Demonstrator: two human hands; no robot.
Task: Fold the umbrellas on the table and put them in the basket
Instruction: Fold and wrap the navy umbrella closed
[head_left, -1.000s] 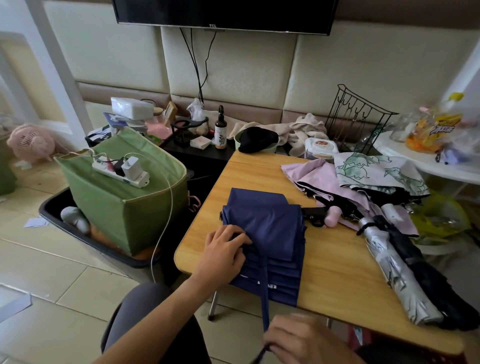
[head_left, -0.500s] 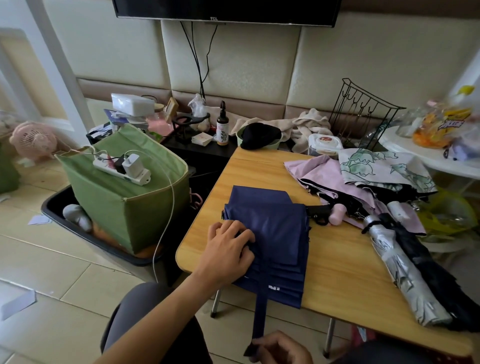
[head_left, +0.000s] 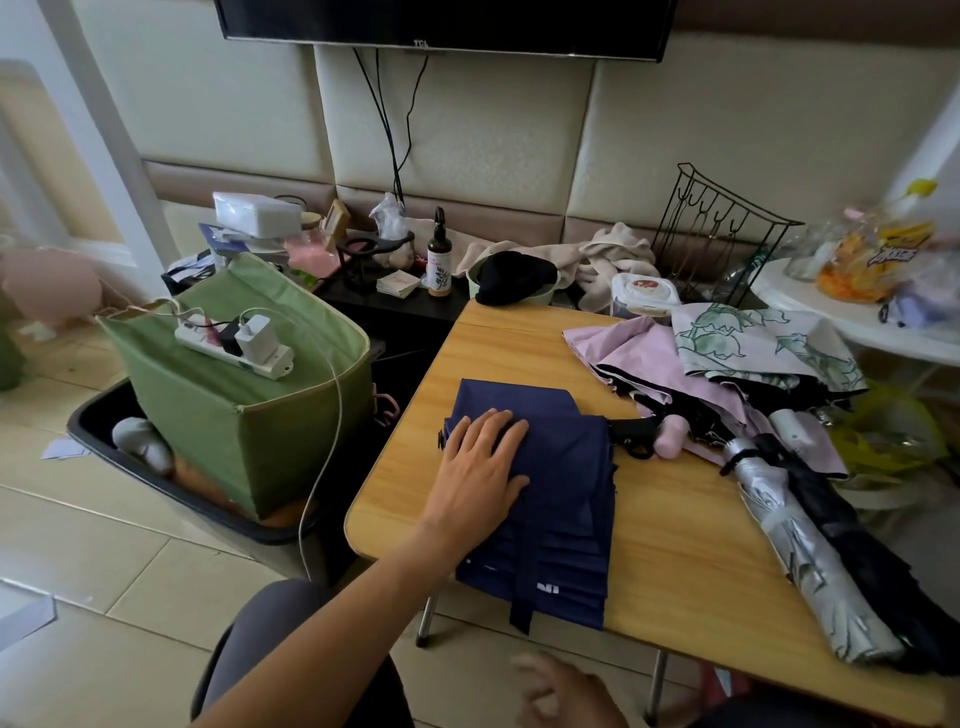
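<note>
**Flat palm on the navy umbrella**

A padded cream wall (head_left: 498, 150) backs the scene, with the lower edge of a dark television (head_left: 441, 23) at the top and a tiled floor (head_left: 78, 545) below. At far left a pink fan (head_left: 49, 283) sits blurred near the window. Beside it, a green fabric basket (head_left: 244, 415) stands in a black tray (head_left: 104, 431) on the floor, just left of the table; a white power strip (head_left: 234, 345) lies across its open top, a cable trailing down its side.

The wooden table (head_left: 675, 530) fills the middle. On its near left part lies the navy umbrella (head_left: 566, 478), its canopy pleated flat and its strap (head_left: 522, 603) hanging over the table's front edge. The left hand (head_left: 480, 475) rests on the canopy's left side, fingers straight and spread, palm pressing down (gripping nothing). The right hand (head_left: 566, 693) is low at the bottom edge, below the table, blurred; its fingers look loosely spread and it holds nothing that can be made out.

Right of the navy one, a pink umbrella (head_left: 654, 364) lies loosely spread, its pale handle close to the navy canopy's corner. A leaf-print umbrella (head_left: 753, 343) overlaps it further right. Along the table's right edge lie a silver umbrella (head_left: 800, 551) and a black umbrella (head_left: 872, 571), side by side and touching. Behind them stands a black wire rack (head_left: 711, 234).
</note>
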